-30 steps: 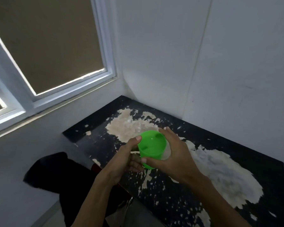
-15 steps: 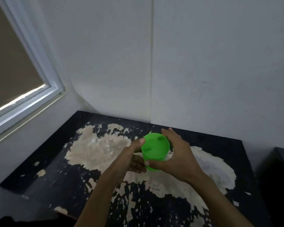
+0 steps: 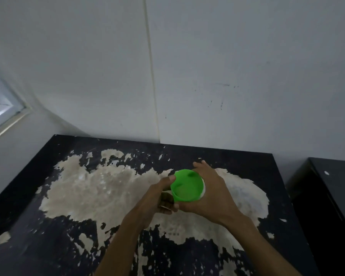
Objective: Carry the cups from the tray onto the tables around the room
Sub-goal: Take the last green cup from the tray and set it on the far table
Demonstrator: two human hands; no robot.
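A bright green plastic cup [image 3: 187,186] is upright, its open mouth facing me, held over the middle of a black table [image 3: 48,236] whose top is worn into large pale patches. My left hand [image 3: 159,198] grips the cup's left side with the thumb on the rim. My right hand [image 3: 213,194] wraps around the cup's right side and back. A sliver of something white shows at the cup's right edge under my right hand. Whether the cup's base touches the table is hidden. No tray is in view.
White walls meet in a corner right behind the table. A window frame [image 3: 2,110] shows at the far left. A second black table [image 3: 335,196] stands close on the right, with a narrow gap between the two.
The view has swung right: the window has slid almost out of frame and the second black table has come in. Both hands keep hold of the green cup, now over the table's middle.
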